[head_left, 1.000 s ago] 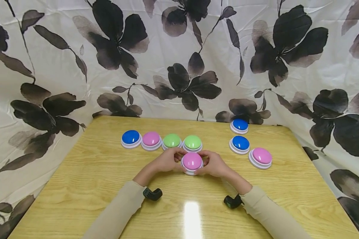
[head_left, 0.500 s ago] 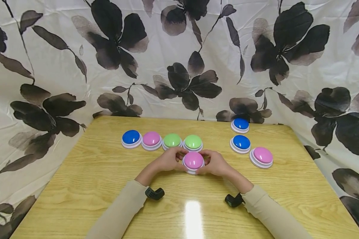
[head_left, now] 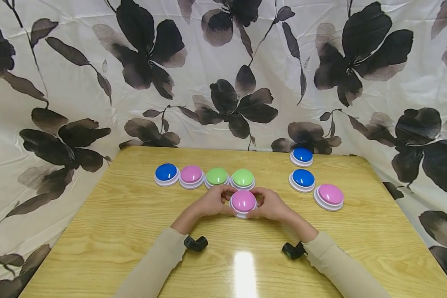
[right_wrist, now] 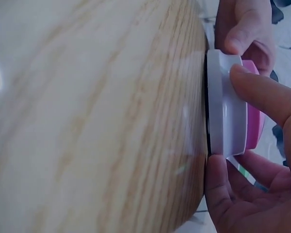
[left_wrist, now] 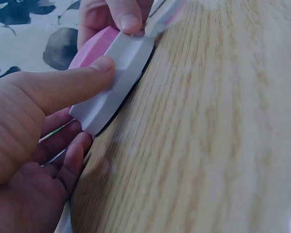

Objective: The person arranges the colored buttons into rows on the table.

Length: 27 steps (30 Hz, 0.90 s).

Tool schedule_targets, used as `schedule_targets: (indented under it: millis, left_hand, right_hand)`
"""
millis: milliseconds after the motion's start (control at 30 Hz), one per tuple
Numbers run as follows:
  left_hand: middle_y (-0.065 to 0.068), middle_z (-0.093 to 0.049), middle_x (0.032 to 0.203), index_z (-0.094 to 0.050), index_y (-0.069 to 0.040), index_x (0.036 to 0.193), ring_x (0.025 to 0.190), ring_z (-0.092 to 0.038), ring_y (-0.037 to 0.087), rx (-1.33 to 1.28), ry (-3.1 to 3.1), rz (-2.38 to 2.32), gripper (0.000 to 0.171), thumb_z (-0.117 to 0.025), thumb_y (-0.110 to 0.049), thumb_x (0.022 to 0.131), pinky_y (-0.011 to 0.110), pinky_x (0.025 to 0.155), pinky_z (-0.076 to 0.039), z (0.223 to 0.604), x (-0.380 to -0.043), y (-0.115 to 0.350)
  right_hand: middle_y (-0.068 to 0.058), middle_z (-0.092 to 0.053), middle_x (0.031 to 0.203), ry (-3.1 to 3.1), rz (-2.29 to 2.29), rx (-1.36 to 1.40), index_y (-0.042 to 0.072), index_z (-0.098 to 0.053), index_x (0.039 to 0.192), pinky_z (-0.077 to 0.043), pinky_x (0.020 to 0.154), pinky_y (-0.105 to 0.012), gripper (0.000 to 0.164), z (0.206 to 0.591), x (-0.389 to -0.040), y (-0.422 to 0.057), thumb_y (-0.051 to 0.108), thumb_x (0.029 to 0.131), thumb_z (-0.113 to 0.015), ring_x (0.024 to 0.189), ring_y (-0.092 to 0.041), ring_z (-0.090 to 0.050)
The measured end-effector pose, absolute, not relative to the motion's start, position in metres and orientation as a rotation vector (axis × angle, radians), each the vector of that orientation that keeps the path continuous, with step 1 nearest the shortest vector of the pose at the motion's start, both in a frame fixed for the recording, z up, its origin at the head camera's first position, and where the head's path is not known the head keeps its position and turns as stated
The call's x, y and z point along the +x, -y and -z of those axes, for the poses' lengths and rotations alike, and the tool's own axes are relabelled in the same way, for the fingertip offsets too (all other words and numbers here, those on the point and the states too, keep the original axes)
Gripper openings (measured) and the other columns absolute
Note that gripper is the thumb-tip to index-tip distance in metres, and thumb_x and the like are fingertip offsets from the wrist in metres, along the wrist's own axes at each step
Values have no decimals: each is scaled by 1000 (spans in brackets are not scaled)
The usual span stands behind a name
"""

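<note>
Between my two hands sits a pink push button point(head_left: 243, 201) with a white base, in the middle of the wooden table. My left hand point(head_left: 217, 201) grips its left side, thumb on the near side of the white base point(left_wrist: 114, 80) and fingers curled round behind. From the other side my right hand point(head_left: 269, 204) holds it the same way, its thumb point(right_wrist: 262, 90) pressing the base. In both wrist views the base is low over the tabletop, with a thin dark line under it. Just beyond stands a green button point(head_left: 243, 177), its front edge close to the fingertips.
Left of that green one, a second green button point(head_left: 217, 176), a pink button point(head_left: 191, 174) and a blue button point(head_left: 166, 172) continue the row. At the right are two blue buttons point(head_left: 303, 178) and another pink button point(head_left: 330, 194). A floral cloth point(head_left: 208, 62) hangs behind the table point(head_left: 134, 231).
The head view shifts slightly, moving everything a little to the right in the picture. Both hands keep their hold on the pink button, which stays in front of the right green button.
</note>
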<state>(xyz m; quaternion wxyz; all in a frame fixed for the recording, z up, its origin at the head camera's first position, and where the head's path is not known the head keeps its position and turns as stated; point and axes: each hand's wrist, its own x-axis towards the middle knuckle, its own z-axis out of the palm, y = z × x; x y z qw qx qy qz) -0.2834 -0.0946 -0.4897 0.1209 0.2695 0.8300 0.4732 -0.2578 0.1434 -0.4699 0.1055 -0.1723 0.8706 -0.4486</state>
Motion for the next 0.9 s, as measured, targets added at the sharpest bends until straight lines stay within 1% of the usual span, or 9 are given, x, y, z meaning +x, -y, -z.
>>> schedule_targets:
  millis: [100,233,300,467,567,733,800,900]
  left_hand:
    - [5,-62,114,-58,0,127,96,-58,17,789,-2423,-1393,67,-89,-13,69,35,84,-49,489,-283,96]
    - [10,-62,116,-57,2,127,98,-58,24,784,-2414,-1418,67,-88,-9,69,44,86,-48,484,-278,94]
    - [11,-61,117,-57,2,127,99,-58,25,784,-2412,-1422,67,-89,-9,69,46,86,-48,484,-278,93]
    - [7,-62,115,-58,0,126,97,-58,18,782,-2426,-1396,67,-90,-14,69,37,85,-49,483,-279,92]
    - [5,-62,115,-58,-1,126,97,-58,17,797,-2426,-1378,67,-89,-16,70,33,84,-48,483,-280,92]
    - [8,-60,120,-54,2,132,101,-58,19,804,-2406,-1386,71,-88,-14,72,31,86,-50,479,-281,95]
    - [10,-59,122,-53,3,132,101,-59,21,781,-2403,-1408,70,-86,-11,72,32,87,-50,477,-280,96]
    - [13,-59,122,-55,3,131,102,-59,23,739,-2402,-1445,64,-84,-6,75,32,88,-51,470,-278,98]
  right_hand:
    - [-4,-62,110,-2555,1326,-520,8,-60,126,-50,69,-31,74,470,-259,-143,20,62,-93,79,-18,-56]
    - [-4,-62,111,-2541,1323,-540,8,-60,126,-49,70,-31,73,469,-259,-144,21,63,-93,79,-18,-56]
    - [-5,-62,111,-2539,1319,-547,8,-60,126,-49,70,-32,72,469,-259,-144,21,63,-93,79,-19,-56]
    - [-4,-62,111,-2549,1303,-568,8,-59,127,-49,70,-32,72,470,-259,-147,22,65,-92,80,-19,-55]
    - [-5,-61,113,-2536,1306,-560,7,-57,129,-49,72,-33,73,468,-259,-148,22,66,-91,82,-20,-55]
    - [-12,-59,122,-2549,1303,-493,5,-54,133,-51,79,-34,73,459,-254,-158,22,70,-89,94,-23,-58]
    - [-15,-57,125,-2563,1299,-482,3,-55,133,-52,83,-36,70,454,-253,-166,23,74,-86,100,-26,-58]
    - [-20,-56,128,-2563,1309,-505,-1,-54,131,-52,87,-39,63,444,-253,-184,21,80,-81,105,-32,-57]
